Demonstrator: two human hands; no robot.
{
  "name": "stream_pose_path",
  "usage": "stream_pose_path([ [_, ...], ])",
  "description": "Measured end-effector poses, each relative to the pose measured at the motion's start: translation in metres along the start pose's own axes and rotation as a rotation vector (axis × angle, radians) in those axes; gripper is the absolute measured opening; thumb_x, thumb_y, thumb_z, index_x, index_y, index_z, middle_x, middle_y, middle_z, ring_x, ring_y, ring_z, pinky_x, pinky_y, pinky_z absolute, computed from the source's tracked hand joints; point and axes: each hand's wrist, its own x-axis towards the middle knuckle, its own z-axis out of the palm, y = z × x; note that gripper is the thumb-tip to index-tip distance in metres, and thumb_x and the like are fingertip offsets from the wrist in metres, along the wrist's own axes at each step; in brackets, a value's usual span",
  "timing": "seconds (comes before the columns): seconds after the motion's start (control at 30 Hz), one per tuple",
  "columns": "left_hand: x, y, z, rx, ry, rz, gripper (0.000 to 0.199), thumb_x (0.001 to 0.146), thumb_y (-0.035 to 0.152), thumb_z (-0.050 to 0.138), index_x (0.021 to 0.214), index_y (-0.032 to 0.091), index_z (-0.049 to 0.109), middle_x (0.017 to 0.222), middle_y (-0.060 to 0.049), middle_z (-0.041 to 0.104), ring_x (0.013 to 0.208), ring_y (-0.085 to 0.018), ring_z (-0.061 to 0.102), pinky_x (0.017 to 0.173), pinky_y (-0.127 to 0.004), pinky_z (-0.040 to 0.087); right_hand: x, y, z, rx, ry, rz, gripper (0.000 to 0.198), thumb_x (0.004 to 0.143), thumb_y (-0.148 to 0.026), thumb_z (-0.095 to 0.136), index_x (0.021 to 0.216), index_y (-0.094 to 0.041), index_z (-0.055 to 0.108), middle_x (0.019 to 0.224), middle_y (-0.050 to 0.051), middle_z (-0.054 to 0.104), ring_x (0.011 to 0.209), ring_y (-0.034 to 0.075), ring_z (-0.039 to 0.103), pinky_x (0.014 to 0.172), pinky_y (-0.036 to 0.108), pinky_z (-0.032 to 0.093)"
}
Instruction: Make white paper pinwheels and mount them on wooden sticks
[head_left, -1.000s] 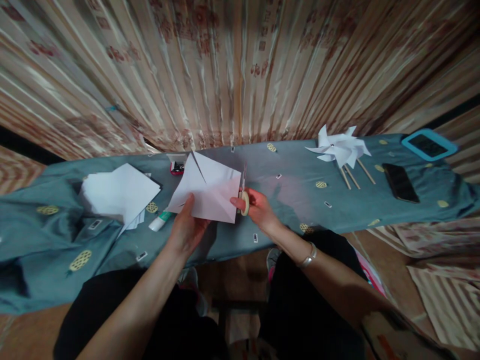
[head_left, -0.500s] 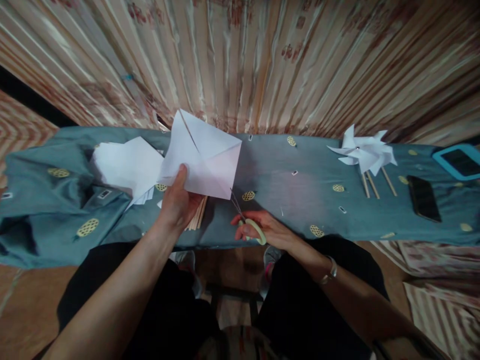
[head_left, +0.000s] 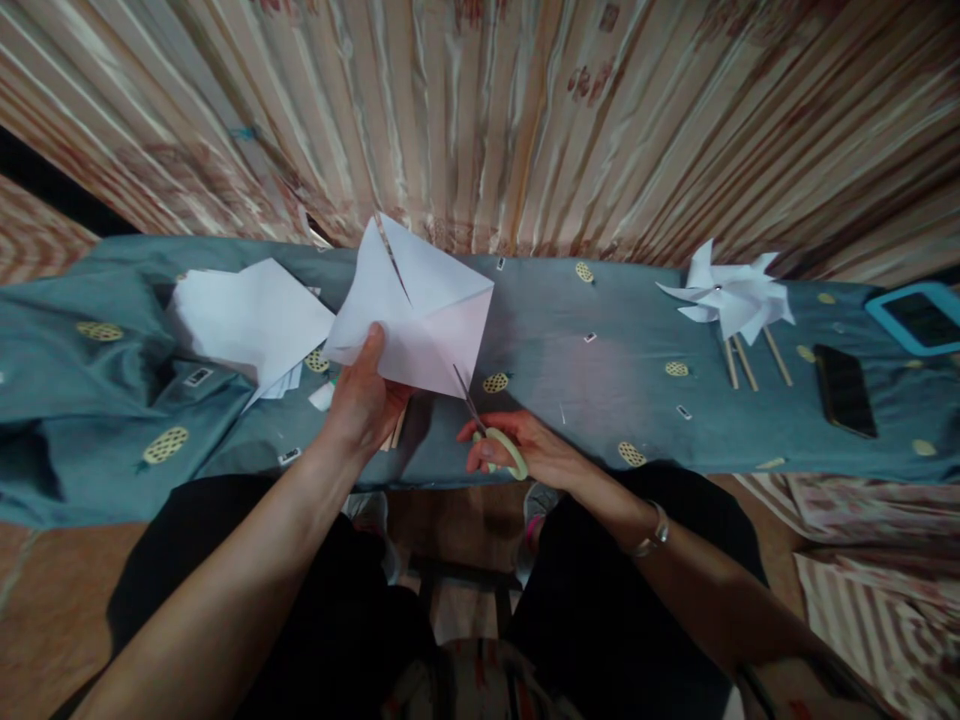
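My left hand (head_left: 367, 400) grips a white sheet of paper (head_left: 442, 320) by its near left side, thumb on top and fingers underneath. A slit runs from the sheet's upper corner toward its middle, and a crease crosses its right part. In my right hand (head_left: 517, 447) is a pair of scissors (head_left: 508, 452) with pale green handles. Their blades lie at the sheet's lower right corner, over its edge. Below my left hand, wooden sticks (head_left: 395, 428) partly show on the cloth.
More white sheets (head_left: 255, 310) lie in a stack on the left of the green cloth (head_left: 600, 380). Several paper pinwheels (head_left: 739, 290) on sticks rest at the right, beside a dark phone (head_left: 845, 390) and a blue-framed device (head_left: 919, 318). A pleated curtain (head_left: 480, 130) hangs behind.
The scissors have moved up and left, so their blades reach further over the sheet's corner. The view has shifted slightly, and fewer of the sticks show under my left hand.
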Motion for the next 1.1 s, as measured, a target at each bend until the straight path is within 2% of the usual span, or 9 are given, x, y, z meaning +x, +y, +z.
stream_pose_path([
  [0.2,0.0001,-0.0016,-0.0006,0.013,0.007,0.002,0.025,0.094,0.02,0.052,0.119,0.021,0.057,0.084,0.0,0.073,0.07,-0.013,0.069,0.076,-0.024,0.058,0.0,-0.0019,0.0005,0.018,0.006,0.006,0.046,0.065,-0.056,0.076,0.086,-0.016,0.066,0.068,0.002,0.067,0.064,0.012,0.061,0.058,0.024,0.046],
  [0.4,-0.0039,-0.0014,0.0034,0.041,0.022,-0.001,0.012,0.095,0.02,0.052,0.1,0.018,0.062,0.078,0.0,0.071,0.064,-0.01,0.066,0.074,-0.022,0.058,0.0003,-0.0016,0.0012,0.032,0.012,0.017,0.048,0.062,-0.057,0.078,0.085,-0.016,0.065,0.068,0.002,0.067,0.063,0.012,0.061,0.058,0.024,0.046],
  [0.5,-0.0058,-0.0011,0.0048,0.059,0.036,-0.01,0.014,0.095,0.02,0.049,0.095,0.016,0.062,0.076,0.0,0.07,0.063,-0.011,0.066,0.077,-0.025,0.059,0.0008,-0.0011,0.0013,0.032,0.008,0.015,0.048,0.063,-0.058,0.077,0.083,-0.016,0.065,0.067,0.002,0.067,0.061,0.011,0.06,0.056,0.023,0.045],
  [0.6,-0.0066,-0.0009,0.0054,0.069,0.039,-0.003,0.012,0.094,0.021,0.052,0.098,0.017,0.062,0.076,0.0,0.069,0.064,-0.012,0.066,0.078,-0.027,0.059,0.0014,0.0001,0.0013,0.041,0.005,0.014,0.048,0.062,-0.057,0.078,0.084,-0.016,0.065,0.067,0.001,0.066,0.06,0.01,0.06,0.056,0.023,0.046],
  [0.77,-0.0066,-0.0008,0.0055,0.04,0.026,-0.013,0.012,0.095,0.02,0.051,0.098,0.016,0.062,0.079,-0.001,0.071,0.066,-0.011,0.067,0.076,-0.023,0.058,0.0018,0.0027,0.0003,0.027,-0.001,0.013,0.046,0.065,-0.054,0.077,0.087,-0.016,0.065,0.068,0.0,0.066,0.061,0.01,0.06,0.056,0.023,0.045],
  [1.1,-0.0037,-0.0008,0.0017,0.016,0.001,0.007,0.02,0.094,0.02,0.052,0.113,0.02,0.06,0.082,-0.001,0.073,0.07,-0.012,0.069,0.078,-0.024,0.058,0.0021,0.0003,0.0021,0.078,0.014,0.025,0.045,0.061,-0.053,0.08,0.082,-0.017,0.064,0.062,-0.002,0.064,0.055,0.008,0.057,0.051,0.022,0.043],
])
